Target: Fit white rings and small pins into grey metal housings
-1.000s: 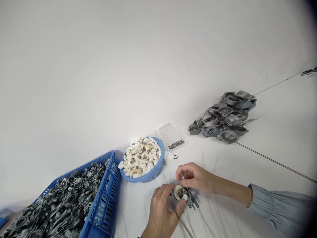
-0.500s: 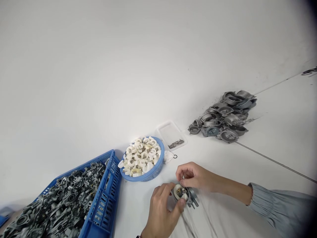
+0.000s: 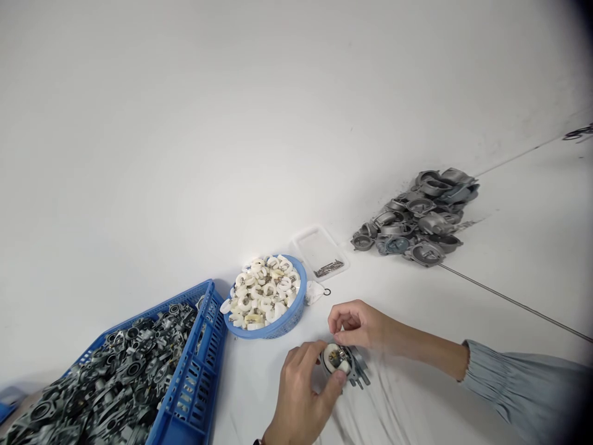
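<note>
My left hand (image 3: 303,386) is wrapped around the side of a grey metal carburetor body (image 3: 354,378), its thumb over the near rim. A white plastic float (image 3: 331,358) sits in the round opening of that body, with small brass and silver parts in the middle. At the far rim, my right hand (image 3: 354,324) has its thumb and index finger pinched together just above the carburetor. Whatever lies between those fingertips is too small to make out. Both hands are low over the white table.
Left of the hands stands a round blue basket (image 3: 291,318) heaped with white floats. A white tray (image 3: 308,244) holds thin metal pins (image 3: 329,268). A blue crate (image 3: 192,371) full of carburetor bodies (image 3: 125,371) fills the lower left. Grey metal bowls (image 3: 419,213) lie piled at right.
</note>
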`<act>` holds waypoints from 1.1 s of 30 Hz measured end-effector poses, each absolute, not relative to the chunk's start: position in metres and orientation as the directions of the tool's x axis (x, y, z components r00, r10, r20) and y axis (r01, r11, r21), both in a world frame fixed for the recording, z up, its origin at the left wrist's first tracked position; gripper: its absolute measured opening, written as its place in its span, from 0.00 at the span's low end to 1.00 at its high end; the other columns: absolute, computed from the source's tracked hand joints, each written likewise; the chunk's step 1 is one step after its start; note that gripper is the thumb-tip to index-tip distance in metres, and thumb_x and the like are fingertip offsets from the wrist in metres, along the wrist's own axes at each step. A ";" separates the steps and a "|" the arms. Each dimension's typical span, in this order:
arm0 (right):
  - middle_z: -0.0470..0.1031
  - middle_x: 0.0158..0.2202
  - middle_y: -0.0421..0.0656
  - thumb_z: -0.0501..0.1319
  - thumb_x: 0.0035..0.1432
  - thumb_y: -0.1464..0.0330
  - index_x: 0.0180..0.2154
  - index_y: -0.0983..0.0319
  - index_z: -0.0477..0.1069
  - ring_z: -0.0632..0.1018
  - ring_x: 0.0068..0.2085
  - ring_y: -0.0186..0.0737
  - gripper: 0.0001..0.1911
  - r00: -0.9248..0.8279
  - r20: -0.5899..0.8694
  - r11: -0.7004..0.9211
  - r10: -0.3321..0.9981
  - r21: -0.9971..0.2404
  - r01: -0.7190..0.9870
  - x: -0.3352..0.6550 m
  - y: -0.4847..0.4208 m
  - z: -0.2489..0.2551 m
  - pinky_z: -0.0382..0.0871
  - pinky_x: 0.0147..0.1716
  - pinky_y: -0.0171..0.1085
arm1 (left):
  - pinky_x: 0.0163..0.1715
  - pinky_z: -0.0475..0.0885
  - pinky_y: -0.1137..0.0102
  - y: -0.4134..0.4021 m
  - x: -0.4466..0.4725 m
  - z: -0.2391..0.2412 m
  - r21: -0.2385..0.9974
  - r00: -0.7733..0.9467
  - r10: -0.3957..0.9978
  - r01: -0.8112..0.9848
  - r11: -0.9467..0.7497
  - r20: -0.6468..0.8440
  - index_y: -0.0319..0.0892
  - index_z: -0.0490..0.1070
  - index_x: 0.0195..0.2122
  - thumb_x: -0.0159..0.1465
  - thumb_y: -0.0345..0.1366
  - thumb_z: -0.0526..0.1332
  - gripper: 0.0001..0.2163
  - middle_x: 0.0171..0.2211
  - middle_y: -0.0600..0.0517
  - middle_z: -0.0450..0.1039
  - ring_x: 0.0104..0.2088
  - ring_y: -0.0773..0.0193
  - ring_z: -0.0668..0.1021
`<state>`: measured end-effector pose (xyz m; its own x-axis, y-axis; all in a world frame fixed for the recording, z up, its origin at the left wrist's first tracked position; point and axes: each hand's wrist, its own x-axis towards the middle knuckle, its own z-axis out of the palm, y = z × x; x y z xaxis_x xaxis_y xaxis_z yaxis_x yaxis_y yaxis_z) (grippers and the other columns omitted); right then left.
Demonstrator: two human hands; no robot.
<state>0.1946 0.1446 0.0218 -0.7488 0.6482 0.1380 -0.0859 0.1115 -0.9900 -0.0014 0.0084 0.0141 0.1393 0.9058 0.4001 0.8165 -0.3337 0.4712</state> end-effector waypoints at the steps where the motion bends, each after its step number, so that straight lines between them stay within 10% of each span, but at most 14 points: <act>1: 0.74 0.28 0.38 0.71 0.52 0.62 0.34 0.64 0.76 0.64 0.26 0.32 0.12 -0.750 0.135 0.109 0.648 -0.990 -0.084 0.195 0.145 0.022 0.54 0.28 0.35 | 0.43 0.78 0.59 0.008 -0.001 0.014 0.471 0.138 0.905 0.817 -0.334 0.401 0.46 0.76 0.55 0.76 0.50 0.59 0.16 0.44 0.45 0.81 0.41 0.52 0.81; 33: 0.77 0.29 0.40 0.72 0.51 0.62 0.36 0.63 0.77 0.70 0.29 0.36 0.13 -0.755 0.104 0.083 0.647 -0.994 -0.066 0.196 0.149 0.021 0.57 0.31 0.35 | 0.44 0.75 0.58 0.008 -0.001 0.015 0.497 0.133 0.919 0.807 -0.318 0.371 0.46 0.75 0.54 0.74 0.45 0.61 0.13 0.44 0.47 0.80 0.41 0.51 0.80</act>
